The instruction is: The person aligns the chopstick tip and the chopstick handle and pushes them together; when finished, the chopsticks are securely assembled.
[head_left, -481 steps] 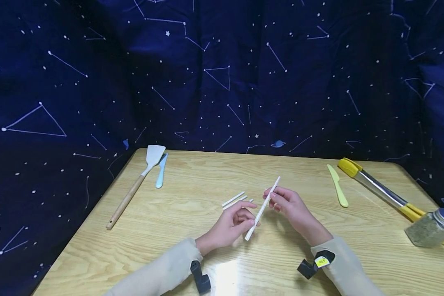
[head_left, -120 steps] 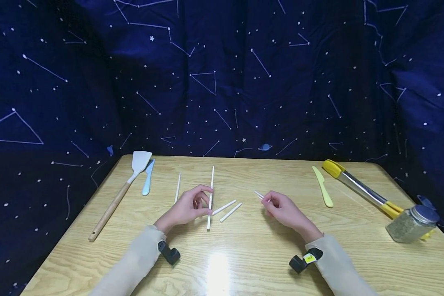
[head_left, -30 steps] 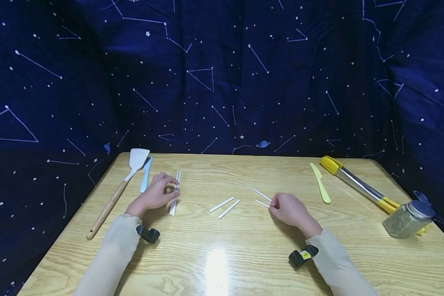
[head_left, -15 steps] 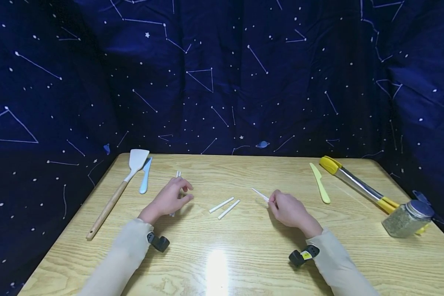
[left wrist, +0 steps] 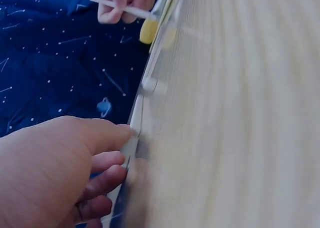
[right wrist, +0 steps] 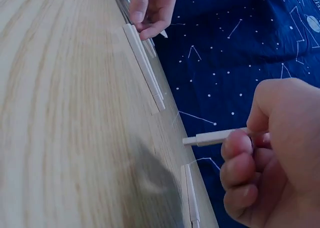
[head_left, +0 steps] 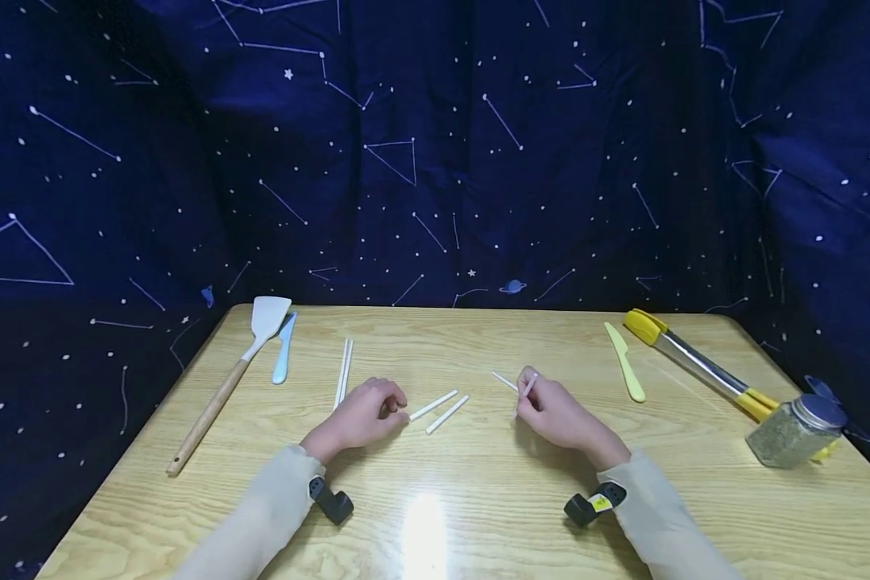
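Note:
My right hand (head_left: 558,415) pinches a short white chopstick piece (right wrist: 215,137), which has a narrower peg at its end. On the table beyond that hand lies another thin white piece (head_left: 503,380), partly hidden by the fingers. My left hand (head_left: 366,415) is low over the table with fingers loosely bent. Its thumb tip is at the near end of a short white piece (head_left: 432,405); whether they touch I cannot tell. Beside that lies a second short piece (head_left: 448,415). Two long white chopsticks (head_left: 344,370) lie side by side past the left hand.
On the left are a white spatula (head_left: 210,415) with a wooden handle and a light blue knife (head_left: 283,354). A yellow-green knife (head_left: 626,364), yellow-tipped tongs (head_left: 703,366) and a jar of dried herbs (head_left: 793,433) are on the right. A dark starry cloth (head_left: 435,161) hangs behind.
My left hand has released the second long chopstick beside the first and come back right to the short pieces. The right hand has raised one short piece and turned it, leaving another lying.

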Action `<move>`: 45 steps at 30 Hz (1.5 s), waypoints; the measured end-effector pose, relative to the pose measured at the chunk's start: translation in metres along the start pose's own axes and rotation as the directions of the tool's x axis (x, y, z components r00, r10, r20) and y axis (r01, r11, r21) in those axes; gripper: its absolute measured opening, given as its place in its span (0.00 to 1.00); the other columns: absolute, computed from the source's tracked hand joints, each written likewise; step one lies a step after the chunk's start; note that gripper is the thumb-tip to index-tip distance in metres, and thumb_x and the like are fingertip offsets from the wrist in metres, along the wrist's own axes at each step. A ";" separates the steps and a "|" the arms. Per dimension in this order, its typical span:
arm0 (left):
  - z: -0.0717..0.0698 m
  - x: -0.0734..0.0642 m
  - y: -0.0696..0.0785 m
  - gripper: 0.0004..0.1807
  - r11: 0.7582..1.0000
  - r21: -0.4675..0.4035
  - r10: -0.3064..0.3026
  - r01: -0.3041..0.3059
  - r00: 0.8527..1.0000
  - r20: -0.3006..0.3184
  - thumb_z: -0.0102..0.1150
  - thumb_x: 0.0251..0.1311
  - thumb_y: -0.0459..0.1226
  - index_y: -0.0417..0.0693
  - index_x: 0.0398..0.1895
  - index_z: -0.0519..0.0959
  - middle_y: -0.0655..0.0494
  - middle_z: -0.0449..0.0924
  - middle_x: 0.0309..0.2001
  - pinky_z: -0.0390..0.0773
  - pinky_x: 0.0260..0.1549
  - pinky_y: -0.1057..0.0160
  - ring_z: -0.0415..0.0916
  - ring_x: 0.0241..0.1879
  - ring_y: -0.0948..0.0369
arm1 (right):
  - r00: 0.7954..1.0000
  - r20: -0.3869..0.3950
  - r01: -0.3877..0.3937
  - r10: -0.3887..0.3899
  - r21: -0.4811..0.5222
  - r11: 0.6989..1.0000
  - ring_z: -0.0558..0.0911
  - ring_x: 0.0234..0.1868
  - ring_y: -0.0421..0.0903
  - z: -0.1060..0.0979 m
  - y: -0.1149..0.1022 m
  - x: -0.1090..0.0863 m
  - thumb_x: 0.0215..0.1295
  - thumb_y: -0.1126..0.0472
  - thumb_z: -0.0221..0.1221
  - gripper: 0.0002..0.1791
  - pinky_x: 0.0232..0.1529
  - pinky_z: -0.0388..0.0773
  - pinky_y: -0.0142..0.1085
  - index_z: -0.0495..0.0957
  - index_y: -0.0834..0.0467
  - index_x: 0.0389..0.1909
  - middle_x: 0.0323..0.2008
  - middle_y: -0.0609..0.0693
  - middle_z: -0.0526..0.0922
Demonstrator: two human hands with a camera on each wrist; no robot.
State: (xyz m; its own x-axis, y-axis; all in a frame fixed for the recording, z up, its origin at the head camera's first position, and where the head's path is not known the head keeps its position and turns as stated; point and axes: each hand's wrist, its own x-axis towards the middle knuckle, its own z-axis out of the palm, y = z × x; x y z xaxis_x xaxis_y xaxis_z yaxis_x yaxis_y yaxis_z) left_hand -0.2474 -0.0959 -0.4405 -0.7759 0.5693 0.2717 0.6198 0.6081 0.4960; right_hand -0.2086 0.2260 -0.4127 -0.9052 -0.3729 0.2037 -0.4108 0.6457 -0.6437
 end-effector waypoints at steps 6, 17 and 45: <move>0.018 0.002 0.006 0.09 0.999 -0.033 0.011 -0.013 0.997 -0.074 0.68 0.51 0.39 0.47 0.33 0.79 0.59 0.74 0.28 0.69 0.30 0.70 0.67 0.29 0.65 | 0.997 -0.067 0.030 -0.027 0.055 0.998 0.61 0.17 0.33 -0.003 0.000 0.001 0.54 0.73 0.54 0.09 0.18 0.57 0.27 0.66 0.56 0.27 0.18 0.42 0.63; 0.030 0.002 0.012 0.07 0.999 -0.029 -0.042 0.036 0.973 -0.225 0.67 0.51 0.35 0.50 0.23 0.77 0.62 0.71 0.22 0.64 0.27 0.71 0.64 0.25 0.66 | 0.998 -0.061 0.002 0.007 0.146 0.989 0.69 0.15 0.35 -0.002 -0.002 0.004 0.56 0.73 0.52 0.07 0.16 0.65 0.27 0.67 0.59 0.30 0.18 0.44 0.70; 0.036 -0.003 0.022 0.04 0.969 -0.247 -0.073 -0.011 0.942 -0.329 0.64 0.59 0.34 0.44 0.31 0.78 0.59 0.72 0.26 0.65 0.23 0.72 0.63 0.23 0.67 | 0.993 -0.102 -0.014 0.066 0.443 0.896 0.80 0.22 0.47 -0.005 -0.009 0.003 0.71 0.66 0.51 0.05 0.25 0.75 0.34 0.69 0.67 0.39 0.31 0.54 0.85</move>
State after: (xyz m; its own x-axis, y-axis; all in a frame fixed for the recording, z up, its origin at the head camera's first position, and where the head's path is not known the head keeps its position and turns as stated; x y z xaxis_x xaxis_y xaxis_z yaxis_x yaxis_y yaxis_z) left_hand -0.2272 -0.0648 -0.4600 -0.8143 0.3097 0.4909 0.5804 0.4461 0.6813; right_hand -0.2083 0.2220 -0.4027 -0.9368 -0.2596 0.2347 -0.3072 0.2888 -0.9067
